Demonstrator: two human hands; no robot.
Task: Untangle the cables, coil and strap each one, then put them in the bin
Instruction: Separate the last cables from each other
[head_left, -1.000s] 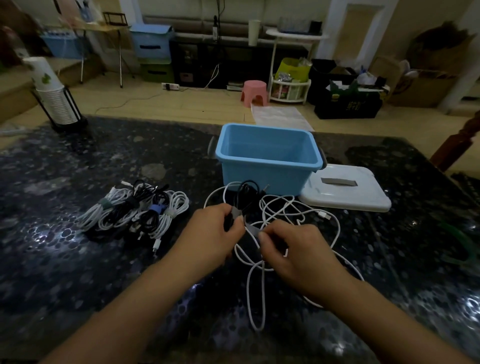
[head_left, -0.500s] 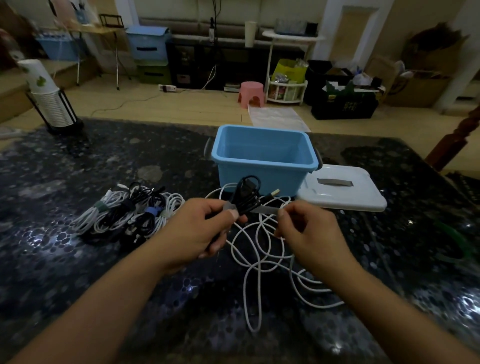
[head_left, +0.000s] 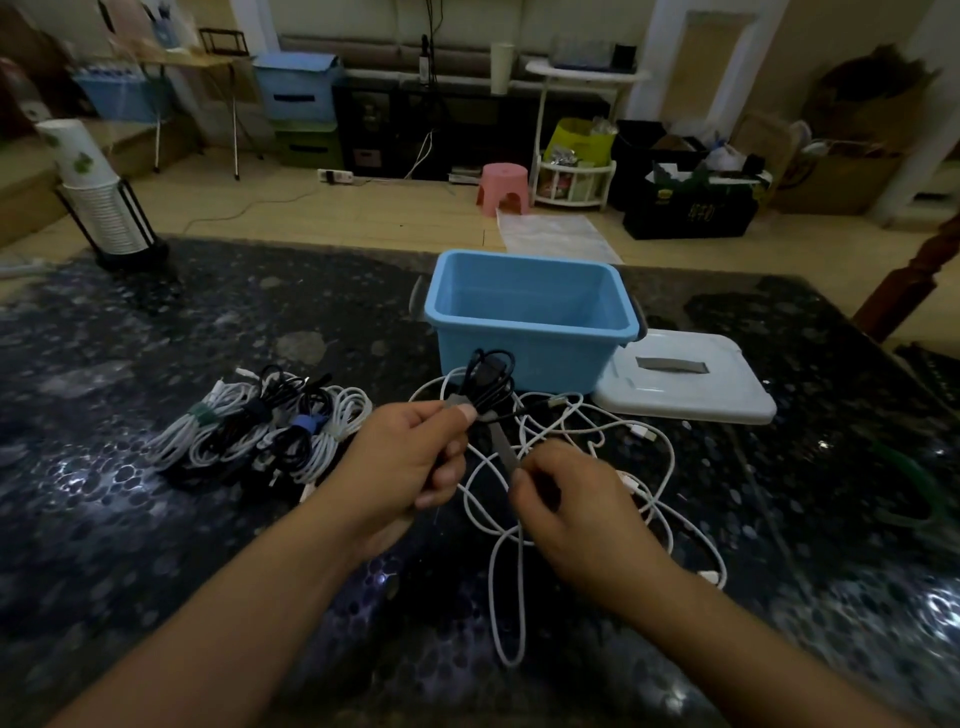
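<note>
Currently left hand (head_left: 410, 457) clenched on black coil (head_left: 488, 382), right hand (head_left: 566, 499) pinching grey strap (head_left: 503, 447); light, springy, best gripped mid-bundle.

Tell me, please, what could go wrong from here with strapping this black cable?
The left hand pinches the coiled black cable while the right hand pulls the grey strap; if that grip loosens, the coil may spring open. The loose white cables lie right beneath, so a loop could get caught in the strap.

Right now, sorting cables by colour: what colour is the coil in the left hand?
Black coil, head view.
</note>
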